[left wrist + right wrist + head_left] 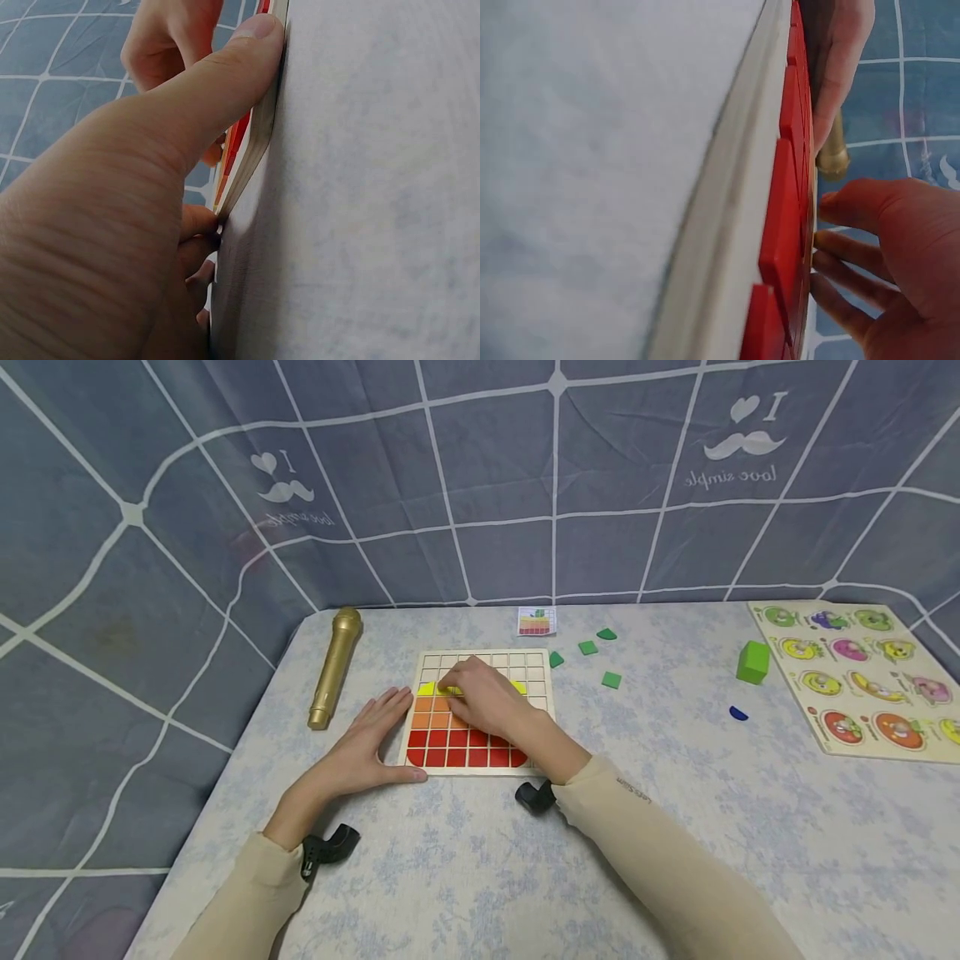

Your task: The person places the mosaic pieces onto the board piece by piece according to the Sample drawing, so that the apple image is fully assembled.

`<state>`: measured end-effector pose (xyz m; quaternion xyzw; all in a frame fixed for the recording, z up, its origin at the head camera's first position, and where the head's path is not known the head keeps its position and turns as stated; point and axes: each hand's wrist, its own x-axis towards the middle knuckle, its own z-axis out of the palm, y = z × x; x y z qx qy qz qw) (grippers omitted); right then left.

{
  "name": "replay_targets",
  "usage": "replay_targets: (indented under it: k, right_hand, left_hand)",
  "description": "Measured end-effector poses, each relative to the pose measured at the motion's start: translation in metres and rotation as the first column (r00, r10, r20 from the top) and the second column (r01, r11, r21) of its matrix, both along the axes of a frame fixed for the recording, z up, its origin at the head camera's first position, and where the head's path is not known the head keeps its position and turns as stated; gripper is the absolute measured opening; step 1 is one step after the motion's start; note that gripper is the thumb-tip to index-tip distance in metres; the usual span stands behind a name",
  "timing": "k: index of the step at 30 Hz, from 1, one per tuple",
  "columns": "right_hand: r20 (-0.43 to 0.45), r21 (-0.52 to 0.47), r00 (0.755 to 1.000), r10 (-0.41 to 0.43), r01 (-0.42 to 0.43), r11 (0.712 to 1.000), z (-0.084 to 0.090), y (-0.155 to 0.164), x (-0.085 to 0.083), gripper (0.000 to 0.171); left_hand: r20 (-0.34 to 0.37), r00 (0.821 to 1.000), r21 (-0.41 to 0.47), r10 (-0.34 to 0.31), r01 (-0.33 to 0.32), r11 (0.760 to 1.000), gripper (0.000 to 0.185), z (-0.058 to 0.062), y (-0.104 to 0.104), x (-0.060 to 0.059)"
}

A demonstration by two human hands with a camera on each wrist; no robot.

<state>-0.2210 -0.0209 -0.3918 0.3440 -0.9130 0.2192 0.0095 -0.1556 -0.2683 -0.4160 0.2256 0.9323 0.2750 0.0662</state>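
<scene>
A pale wooden grid board (480, 772) lies on the table, its near rows filled with red tiles (457, 757) and orange tiles (420, 720). Beyond them, yellow tiles (426, 689) show in part of a row. My left hand (363, 758) rests against the board's left side, fingers extended, with the thumb at the front left corner. Over the yellow row, my right hand (487, 700) touches the board with its fingertips. In the right wrist view, its thumb and fingers (847, 300) are spread apart at the board's surface. Part of the grid is hidden under this hand.
Loose green tiles (588, 647) lie right of the board, and a small pattern card (536, 621) behind it. A gold microphone (335, 668) lies to the left. Farther right are a green block (753, 662), a blue half-round piece (738, 713) and a picture board (825, 677).
</scene>
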Motion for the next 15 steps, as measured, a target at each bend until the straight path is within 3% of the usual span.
replay_targets:
  k: [7, 15]
  right_hand:
    - [0.023, -0.076, 1.0, -0.021, 0.023, 0.997, 0.005, 0.022, 0.002, 0.028]
    - [0.067, -0.13, 0.993, -0.101, 0.109, 0.986, 0.012, 0.074, 0.0, 0.026]
  left_hand:
    - [0.005, 1.0, -0.005, 0.011, -0.011, 1.0, 0.125, -0.001, -0.001, -0.001]
    - [-0.005, 1.0, 0.008, 0.005, -0.004, 1.0, 0.125, -0.002, -0.001, 0.0]
